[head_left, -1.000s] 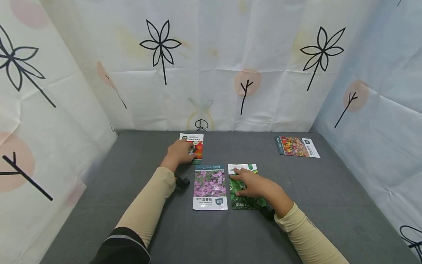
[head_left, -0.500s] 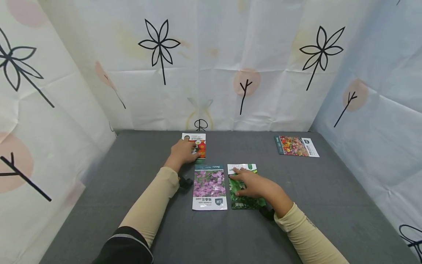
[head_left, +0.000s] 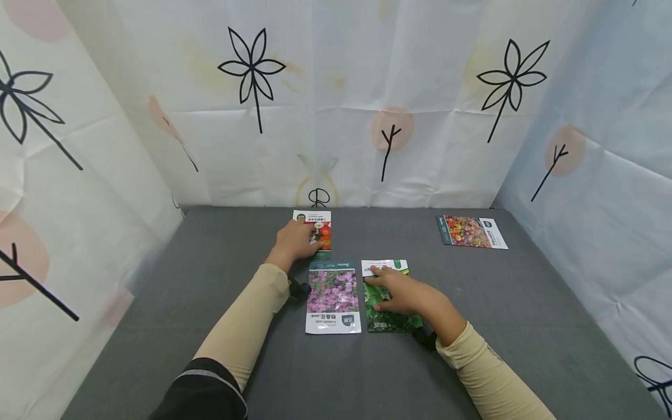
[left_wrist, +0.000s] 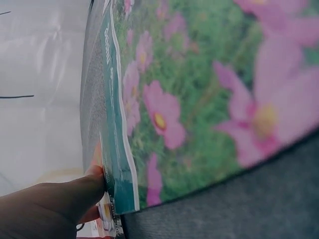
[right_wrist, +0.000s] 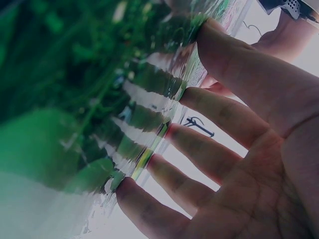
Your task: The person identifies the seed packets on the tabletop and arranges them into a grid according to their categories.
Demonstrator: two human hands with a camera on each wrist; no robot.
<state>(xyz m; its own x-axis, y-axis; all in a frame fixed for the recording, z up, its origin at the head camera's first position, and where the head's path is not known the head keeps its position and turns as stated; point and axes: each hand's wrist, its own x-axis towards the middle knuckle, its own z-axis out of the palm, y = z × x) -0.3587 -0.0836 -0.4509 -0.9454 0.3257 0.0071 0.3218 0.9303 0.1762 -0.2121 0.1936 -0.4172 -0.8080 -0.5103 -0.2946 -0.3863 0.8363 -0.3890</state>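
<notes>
My left hand [head_left: 295, 240] rests on a seed packet with red and orange flowers [head_left: 325, 234], covering its left part. Below it lies a seed packet with pink flowers [head_left: 333, 294], which fills much of the left wrist view. The left hand's thumb side [left_wrist: 65, 201] shows just past that packet's teal end. To the right, my right hand [head_left: 401, 291] lies over a green leafy seed packet [head_left: 379, 321], fingers spread. In the right wrist view its fingertips [right_wrist: 130, 188] touch the glossy green surface, with no curl around it.
Another seed packet with mixed flowers [head_left: 469, 232] lies sideways at the back right of the grey table [head_left: 525, 326]. White printed cloth [head_left: 341, 76] hangs behind and on both sides. Small black wrist devices [head_left: 300, 290] sit below the hands.
My left hand has slid the red-flower packet a short way to the right, bringing it more nearly above the pink one. The right hand and the other packets stay in place.
</notes>
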